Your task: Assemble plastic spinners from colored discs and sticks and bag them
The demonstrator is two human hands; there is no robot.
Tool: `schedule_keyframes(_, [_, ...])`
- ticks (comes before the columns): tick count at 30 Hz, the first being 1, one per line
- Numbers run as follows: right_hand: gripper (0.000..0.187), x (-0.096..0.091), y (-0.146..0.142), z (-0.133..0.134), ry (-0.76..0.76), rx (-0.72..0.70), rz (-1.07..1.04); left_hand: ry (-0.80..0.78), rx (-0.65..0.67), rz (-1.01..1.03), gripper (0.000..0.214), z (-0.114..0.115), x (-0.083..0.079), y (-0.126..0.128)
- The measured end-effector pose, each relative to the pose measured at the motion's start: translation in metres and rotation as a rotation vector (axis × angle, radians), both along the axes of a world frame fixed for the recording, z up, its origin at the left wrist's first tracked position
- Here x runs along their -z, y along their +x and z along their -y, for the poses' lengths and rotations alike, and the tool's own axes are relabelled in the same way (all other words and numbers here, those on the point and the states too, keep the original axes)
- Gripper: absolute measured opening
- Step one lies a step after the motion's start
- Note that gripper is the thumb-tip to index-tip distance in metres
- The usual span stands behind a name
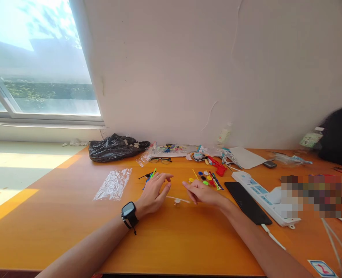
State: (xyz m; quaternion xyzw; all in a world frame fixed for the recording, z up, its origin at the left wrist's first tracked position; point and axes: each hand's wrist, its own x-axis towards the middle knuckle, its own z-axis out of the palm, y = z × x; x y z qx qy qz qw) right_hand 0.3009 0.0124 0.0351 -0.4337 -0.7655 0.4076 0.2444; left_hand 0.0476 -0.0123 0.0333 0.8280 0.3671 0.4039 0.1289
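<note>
My left hand (156,192), with a dark smartwatch on its wrist, hovers over the table with thumb and fingers apart and nothing between them. Just beyond it lie small blue, black and green plastic pieces (152,175), partly hidden by the fingers. To the right, my right hand (201,191) has its fingers curled in; whatever they may hold is hidden. A thin white stick (182,199) and a small white round piece (177,201) lie on the table between the hands. Behind my right hand sit several coloured discs (200,173) and sticks (214,180).
Clear plastic film (114,184) lies on the left, a black plastic bag (113,148) behind it. Eyeglasses (160,159) and a red toy gun-shaped piece (218,166) are at the back. A black phone (246,201) and a white power strip (263,197) lie on the right.
</note>
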Motion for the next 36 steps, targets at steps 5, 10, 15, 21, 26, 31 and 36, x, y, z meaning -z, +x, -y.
schedule_keyframes(5, [0.078, -0.007, 0.001, -0.001, -0.014, 0.009, -0.113, 0.007, 0.030, -0.032, 0.026, 0.001, 0.000, 0.001])
schedule_keyframes(10, [0.076, -0.001, 0.003, -0.007, 0.043, 0.106, -0.042, 0.018, 0.147, -0.074, 0.026, 0.005, -0.003, 0.002])
schedule_keyframes(15, [0.075, 0.004, 0.003, -0.011, 0.099, 0.124, 0.001, 0.086, 0.284, -0.140, 0.025, 0.006, 0.000, 0.005])
schedule_keyframes(21, [0.072, 0.007, 0.004, -0.014, 0.143, 0.127, -0.005, 0.158, 0.378, -0.333, 0.014, 0.010, 0.014, 0.017])
schedule_keyframes(26, [0.069, 0.009, 0.003, -0.015, 0.144, 0.126, -0.025, 0.247, 0.234, -0.418, 0.012, 0.002, 0.023, 0.017])
schedule_keyframes(31, [0.048, 0.012, -0.002, -0.010, 0.197, 0.113, -0.020, 0.195, 0.127, -0.370, 0.018, -0.013, 0.026, 0.005])
schedule_keyframes(36, [0.027, 0.019, -0.010, -0.002, 0.232, 0.003, 0.078, 0.055, 0.137, -0.289, 0.026, -0.019, 0.028, 0.001])
